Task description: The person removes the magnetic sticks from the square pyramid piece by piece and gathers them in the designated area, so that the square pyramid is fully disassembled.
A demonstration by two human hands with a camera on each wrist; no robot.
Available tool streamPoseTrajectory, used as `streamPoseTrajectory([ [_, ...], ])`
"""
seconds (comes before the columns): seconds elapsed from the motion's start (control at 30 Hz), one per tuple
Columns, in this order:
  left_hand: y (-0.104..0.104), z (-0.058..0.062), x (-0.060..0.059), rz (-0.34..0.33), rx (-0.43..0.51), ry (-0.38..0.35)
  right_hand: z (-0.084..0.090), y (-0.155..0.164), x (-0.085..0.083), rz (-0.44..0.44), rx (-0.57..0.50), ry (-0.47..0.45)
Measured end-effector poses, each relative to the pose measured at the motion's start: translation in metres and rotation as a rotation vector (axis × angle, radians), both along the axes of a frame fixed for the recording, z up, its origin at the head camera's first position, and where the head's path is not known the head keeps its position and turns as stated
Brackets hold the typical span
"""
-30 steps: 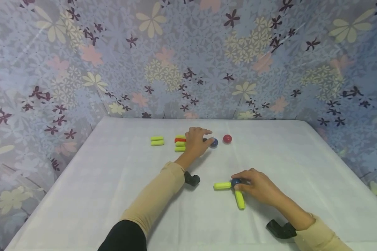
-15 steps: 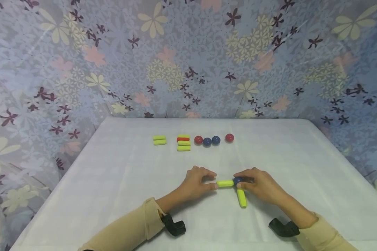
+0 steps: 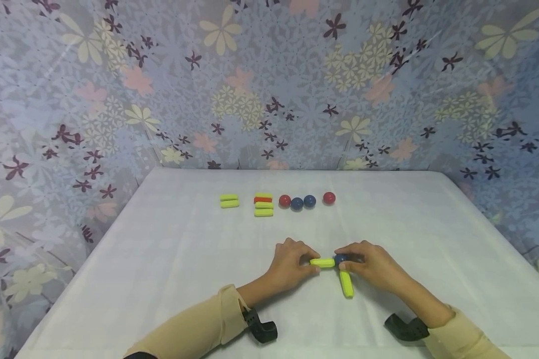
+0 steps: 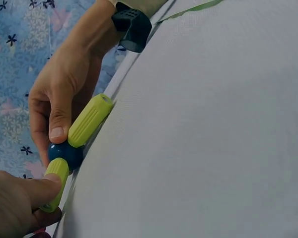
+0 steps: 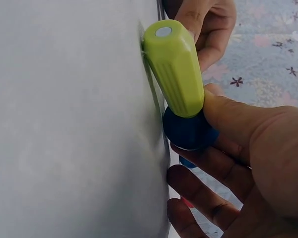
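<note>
Left hand: the left hand (image 3: 292,262) rests on the white table (image 3: 161,279), thumb and fingers curled round the free end of a yellow-green stick (image 3: 322,262) that lies crosswise; the left wrist view shows the same pinch (image 4: 20,203).
Right hand: the right hand (image 3: 370,267) is just across from it, fingers curled about a dark blue ball (image 3: 340,259), the thumb pressed on the ball's side (plain in the right wrist view (image 5: 188,130)).
Joined piece: the blue ball sits at the corner, touching the crosswise stick on one side and a second yellow-green stick (image 3: 346,283) that points back toward the person; together they lie in an L, near the front middle of the table.
Spare sticks: farther back, a pair of yellow-green sticks (image 3: 229,201) lies side by side, and beside it a small stack of four, one of them red (image 3: 263,205).
Spare balls: right of the stack, a red ball (image 3: 285,201) and two blue balls (image 3: 303,202) touch in a short row; another red ball (image 3: 329,198) sits a little apart.
Sleeves: both arms wear tan sleeves, with a black wrist mount (image 3: 262,329) under each.
Backdrop: flowered cloth (image 3: 269,85) hangs round the table.
</note>
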State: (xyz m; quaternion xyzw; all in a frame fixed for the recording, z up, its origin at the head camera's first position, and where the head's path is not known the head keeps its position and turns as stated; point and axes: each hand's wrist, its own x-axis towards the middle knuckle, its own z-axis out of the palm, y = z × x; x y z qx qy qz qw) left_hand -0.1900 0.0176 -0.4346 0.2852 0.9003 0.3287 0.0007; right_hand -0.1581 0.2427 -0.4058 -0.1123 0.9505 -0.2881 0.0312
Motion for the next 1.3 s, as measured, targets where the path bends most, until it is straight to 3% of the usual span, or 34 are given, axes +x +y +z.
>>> streamPoseTrajectory([
  [0.27,0.0,0.0,-0.002,0.018,0.038,-0.027,0.002,0.0,-0.001,0.017,0.017,-0.004],
  [0.4,-0.005,-0.003,-0.005,0.021,0.103,-0.056,0.003,-0.002,-0.001,0.018,0.022,-0.011],
  [0.57,-0.021,-0.001,-0.01,0.043,0.206,-0.089,0.003,-0.004,-0.002,0.007,0.026,-0.035],
  [0.7,-0.046,0.003,-0.019,0.101,0.225,-0.081,0.003,-0.004,-0.004,0.011,0.027,-0.051],
  [0.8,-0.075,0.006,-0.034,0.204,0.22,-0.07,0.004,-0.003,-0.003,0.002,0.023,-0.055],
  [0.93,-0.116,0.007,-0.064,0.372,0.185,-0.059,0.006,-0.001,-0.003,-0.007,0.023,-0.045],
  [1.03,-0.14,0.005,-0.086,0.461,0.136,-0.052,0.005,-0.001,-0.003,-0.002,0.015,-0.059],
  [1.17,-0.158,0.003,-0.107,0.499,0.093,-0.044,0.004,-0.002,-0.002,-0.004,-0.003,-0.09],
  [1.3,-0.163,0.002,-0.118,0.505,0.058,-0.032,0.002,-0.001,-0.002,0.011,-0.004,-0.064],
])
